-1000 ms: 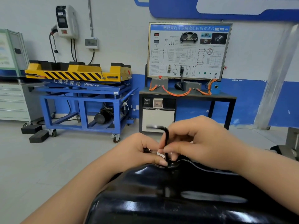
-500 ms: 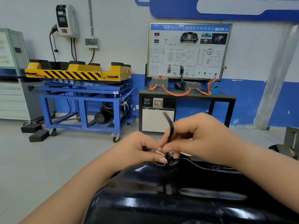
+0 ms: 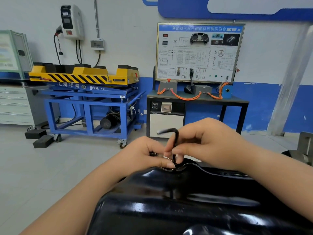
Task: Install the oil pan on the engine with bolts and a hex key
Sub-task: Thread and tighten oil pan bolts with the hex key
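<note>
A glossy black oil pan [image 3: 177, 206] fills the lower part of the head view. At its far rim a black L-shaped hex key [image 3: 175, 143] stands upright, its short arm pointing left and blurred. My right hand [image 3: 208, 143] pinches the key's shaft between thumb and fingers. My left hand [image 3: 147, 153] is curled beside it, thumb pressed on the pan's flange at the foot of the key, and holds small dark metal pieces, probably bolts [image 3: 153, 154]. The bolt under the key is hidden by my fingers.
Beyond the pan is open grey floor. A blue wheeled lift table [image 3: 91, 102] with a yellow striped top stands at the left. A training bench with a wiring board [image 3: 198, 53] stands straight ahead. Grey metal hardware [image 3: 303, 148] sits at the right edge.
The hex key's short arm has swung round: left a second ago, away from me half a second ago, left again now. Both hands stay at the same spot on the rim.
</note>
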Action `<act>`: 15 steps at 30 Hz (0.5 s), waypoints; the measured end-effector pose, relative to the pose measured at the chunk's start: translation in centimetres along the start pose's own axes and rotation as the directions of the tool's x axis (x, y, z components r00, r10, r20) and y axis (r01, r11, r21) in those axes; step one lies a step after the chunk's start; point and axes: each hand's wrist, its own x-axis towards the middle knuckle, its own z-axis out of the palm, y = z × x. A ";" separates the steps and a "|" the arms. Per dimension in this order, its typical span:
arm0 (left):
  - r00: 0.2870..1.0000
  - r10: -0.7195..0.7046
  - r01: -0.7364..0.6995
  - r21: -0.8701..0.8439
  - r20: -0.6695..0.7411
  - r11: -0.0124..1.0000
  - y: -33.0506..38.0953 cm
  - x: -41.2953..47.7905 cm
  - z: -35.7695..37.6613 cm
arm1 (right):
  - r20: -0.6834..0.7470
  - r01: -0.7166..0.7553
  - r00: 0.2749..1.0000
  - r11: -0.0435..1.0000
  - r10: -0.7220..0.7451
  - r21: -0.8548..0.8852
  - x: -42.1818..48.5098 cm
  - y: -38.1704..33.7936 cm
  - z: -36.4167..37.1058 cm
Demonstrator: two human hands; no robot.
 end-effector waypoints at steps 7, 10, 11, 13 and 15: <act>1.000 0.015 -0.015 -0.032 0.008 0.999 0.4 0.1 0.1 | -0.049 0.017 0.999 1.000 -0.017 -0.007 0.4 0.1 0.3; 1.000 0.002 -0.003 -0.034 -0.006 0.999 0.3 0.1 0.1 | -0.002 0.012 1.000 0.995 -0.011 0.099 0.1 -0.1 0.1; 1.000 0.006 -0.007 -0.025 -0.013 1.000 0.2 0.1 0.1 | 0.003 0.017 1.000 0.994 -0.017 0.112 0.1 -0.1 0.1; 1.000 0.012 -0.012 -0.015 -0.008 1.000 0.2 0.0 0.1 | 0.001 0.022 1.000 0.994 -0.023 0.106 0.1 -0.1 0.1; 1.000 0.021 -0.021 -0.028 -0.004 0.999 0.3 0.0 0.1 | -0.040 0.015 0.999 0.995 -0.012 0.095 0.1 0.1 0.1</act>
